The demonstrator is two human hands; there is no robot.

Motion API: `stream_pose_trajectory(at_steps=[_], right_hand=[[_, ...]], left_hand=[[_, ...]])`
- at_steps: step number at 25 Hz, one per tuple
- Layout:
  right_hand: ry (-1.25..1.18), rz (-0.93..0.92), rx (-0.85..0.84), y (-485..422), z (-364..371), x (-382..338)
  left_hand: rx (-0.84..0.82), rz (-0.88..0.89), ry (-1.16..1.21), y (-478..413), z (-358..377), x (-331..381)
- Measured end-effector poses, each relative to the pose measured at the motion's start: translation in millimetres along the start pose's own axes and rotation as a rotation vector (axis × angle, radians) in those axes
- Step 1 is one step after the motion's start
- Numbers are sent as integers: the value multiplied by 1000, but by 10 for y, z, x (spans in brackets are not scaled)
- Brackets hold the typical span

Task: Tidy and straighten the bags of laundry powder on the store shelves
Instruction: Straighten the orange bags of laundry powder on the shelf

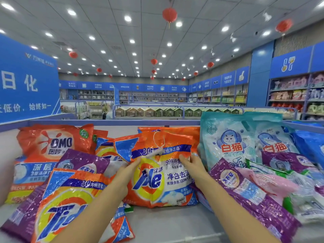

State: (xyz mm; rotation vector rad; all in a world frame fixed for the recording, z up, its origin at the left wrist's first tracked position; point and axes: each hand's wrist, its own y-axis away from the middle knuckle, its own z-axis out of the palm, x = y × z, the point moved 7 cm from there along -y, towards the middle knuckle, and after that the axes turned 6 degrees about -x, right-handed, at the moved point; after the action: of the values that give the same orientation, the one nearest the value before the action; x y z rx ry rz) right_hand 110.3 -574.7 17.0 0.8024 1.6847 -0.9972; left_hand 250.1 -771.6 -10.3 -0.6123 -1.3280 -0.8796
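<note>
A: Where is the orange Tide bag [157, 186] sitting?
B: It is standing at the middle of the shelf [168, 223], leaning back toward the rear edge.
A: And the fingers?
B: The left hand [128, 170] is pinching the bag's upper left side, and the right hand [192, 165] is curling its fingers over the upper right side.
A: What is lying around it?
B: A second Tide bag [64, 207] is lying toward the front left corner (a purple bag [19, 218] is poking out beneath it). An OMO bag [54, 142] is leaning at the back left, and pale blue cat-printed bags [228, 142] are standing toward the right edge.
</note>
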Motion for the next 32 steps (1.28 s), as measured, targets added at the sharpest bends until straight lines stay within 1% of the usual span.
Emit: stream_pose_trajectory(at_steps=[2,4,7,9,13,15,18,19,22,26,28,30,32], right_hand=[[-9,-16,143,-47,-114,49],[-43,-1,227,-65,-261,19],[-6,34,332,-104,-459,-3],[40,14,356,-119,-487,-40],[4,-9,321,-129,-437,-8],[-60,-19,285,-123,-416,-24],[-262,-63,216,-151,-414,-149],[-285,-64,203,-173,-430,-189],[-245,-88,246,-249,-532,-265],[-227,-48,296,-304,-622,-228],[-246,-27,301,-304,-628,-231],[-267,-15,310,-307,-642,-210],[-299,-3,304,-296,-631,-177]], left_hand=[[33,98,-91,-31,23,59],[66,146,-84,-81,66,90],[101,124,77,-158,118,64],[147,109,136,-92,152,-28],[207,78,121,23,126,-195],[196,60,135,53,119,-171],[210,166,26,57,71,0],[207,178,16,25,56,34],[239,161,-61,-7,48,116],[287,287,-239,12,57,219],[312,300,-329,1,32,242],[326,275,-339,-42,8,253],[321,281,-285,-71,3,326]])
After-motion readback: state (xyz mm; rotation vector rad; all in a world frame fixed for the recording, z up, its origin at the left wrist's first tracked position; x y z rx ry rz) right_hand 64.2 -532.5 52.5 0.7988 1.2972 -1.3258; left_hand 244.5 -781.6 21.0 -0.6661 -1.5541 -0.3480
